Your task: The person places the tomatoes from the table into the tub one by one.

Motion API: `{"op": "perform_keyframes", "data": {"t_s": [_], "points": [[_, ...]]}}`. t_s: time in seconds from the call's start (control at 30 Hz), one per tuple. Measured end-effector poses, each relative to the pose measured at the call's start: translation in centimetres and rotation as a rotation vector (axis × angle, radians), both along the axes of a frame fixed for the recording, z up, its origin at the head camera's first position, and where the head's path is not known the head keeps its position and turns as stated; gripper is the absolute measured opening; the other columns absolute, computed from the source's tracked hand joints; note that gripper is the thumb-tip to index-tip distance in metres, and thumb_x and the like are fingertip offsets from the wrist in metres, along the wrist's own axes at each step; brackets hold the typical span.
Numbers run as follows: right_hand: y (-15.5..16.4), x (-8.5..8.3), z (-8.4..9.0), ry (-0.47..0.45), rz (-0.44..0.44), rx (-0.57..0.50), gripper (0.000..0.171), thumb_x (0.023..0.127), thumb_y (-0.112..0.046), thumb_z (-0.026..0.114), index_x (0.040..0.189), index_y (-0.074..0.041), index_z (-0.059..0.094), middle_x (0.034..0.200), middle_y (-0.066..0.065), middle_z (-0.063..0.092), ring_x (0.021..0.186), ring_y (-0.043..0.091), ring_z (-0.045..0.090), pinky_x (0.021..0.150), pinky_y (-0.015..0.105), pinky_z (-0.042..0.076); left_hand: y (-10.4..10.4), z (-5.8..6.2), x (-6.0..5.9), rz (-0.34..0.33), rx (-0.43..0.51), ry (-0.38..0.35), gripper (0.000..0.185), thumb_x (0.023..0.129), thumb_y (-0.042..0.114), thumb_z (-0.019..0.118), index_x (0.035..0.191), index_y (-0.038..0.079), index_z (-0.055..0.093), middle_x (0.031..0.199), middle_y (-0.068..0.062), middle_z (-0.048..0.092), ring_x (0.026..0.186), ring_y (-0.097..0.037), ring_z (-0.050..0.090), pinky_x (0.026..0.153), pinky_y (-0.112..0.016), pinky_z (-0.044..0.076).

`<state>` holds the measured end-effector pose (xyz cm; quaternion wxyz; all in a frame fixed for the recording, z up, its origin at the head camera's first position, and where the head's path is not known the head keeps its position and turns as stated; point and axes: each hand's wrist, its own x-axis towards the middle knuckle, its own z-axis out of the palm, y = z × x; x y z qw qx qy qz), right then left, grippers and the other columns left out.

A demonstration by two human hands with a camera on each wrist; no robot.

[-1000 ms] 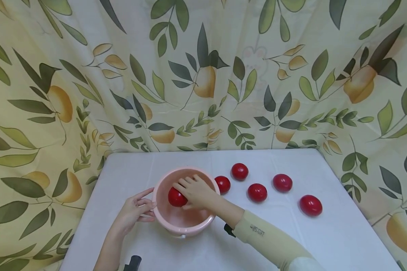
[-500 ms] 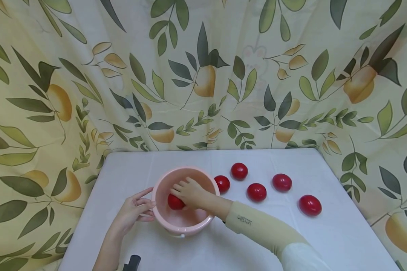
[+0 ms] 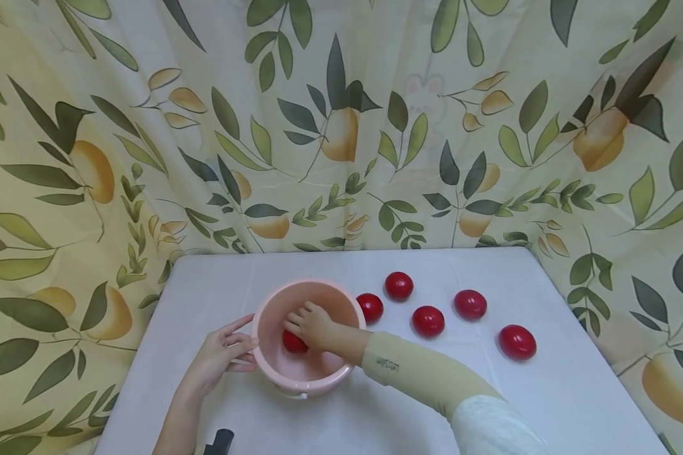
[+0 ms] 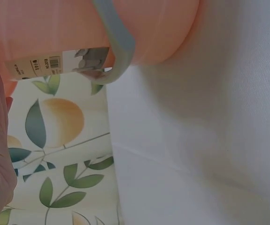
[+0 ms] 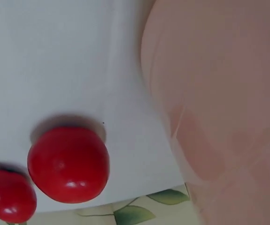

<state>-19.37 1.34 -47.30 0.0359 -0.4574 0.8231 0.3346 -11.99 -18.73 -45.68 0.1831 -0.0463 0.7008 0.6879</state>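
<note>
Right hand (image 3: 313, 325) deep in bowl (image 3: 270, 360), grip curled on tomato (image 3: 293, 342) near bottom; left hand (image 3: 219, 357) flat against rim, fingers straight. Five tomatoes (image 3: 428, 320) on counter (image 3: 546, 404). Step: depositing; next calls for release

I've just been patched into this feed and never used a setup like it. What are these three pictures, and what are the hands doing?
No machine here: a person works with bare hands and wears three cameras. The wide picture comes from the head camera; the two close-ups come from the wrist cameras. On the white table stands a pink bowl. The right hand is inside it, fingers curled over a red tomato. The left hand rests against the bowl's outer wall. Five more red tomatoes lie on the table right of the bowl. The left wrist view shows the bowl's label and grey handle.
</note>
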Motion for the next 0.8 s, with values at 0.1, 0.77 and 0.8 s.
{"op": "perform_keyframes", "data": {"t_s": [0.1,0.77,0.8], "points": [[-0.24,-0.06,-0.15,-0.004,-0.016,0.018,0.057,0.087,-0.043,0.055,0.136,-0.032,0.028,0.134,-0.013,0.038,0.111,0.008,0.042,0.091,0.024,0.033,-0.05,-0.06,0.0,0.011,-0.008,0.002,0.066,0.084,0.013,0.065,0.141,0.006,0.032,0.084,-0.005,0.064,0.069,-0.019,0.066,0.067,-0.035,0.057],[-0.29,-0.18,-0.19,0.034,-0.019,0.128,0.061,0.089,-0.039,0.054,0.14,-0.038,0.02,0.141,-0.019,0.03,0.119,0.007,0.034,0.099,0.026,0.029,0.03,-0.35,-0.03,0.011,-0.001,-0.006,0.068,0.084,0.016,0.066,0.141,0.007,0.032,0.084,-0.005,0.064,0.07,-0.021,0.066,0.068,-0.037,0.057],[-0.27,-0.2,-0.2,0.038,-0.018,0.125,0.061,0.089,-0.039,0.054,0.14,-0.038,0.021,0.141,-0.019,0.03,0.118,0.007,0.034,0.099,0.026,0.029,0.04,-0.36,-0.04,0.012,0.0,-0.006,0.068,0.084,0.016,0.066,0.141,0.007,0.032,0.084,-0.005,0.064,0.07,-0.021,0.066,0.068,-0.037,0.057]]}}
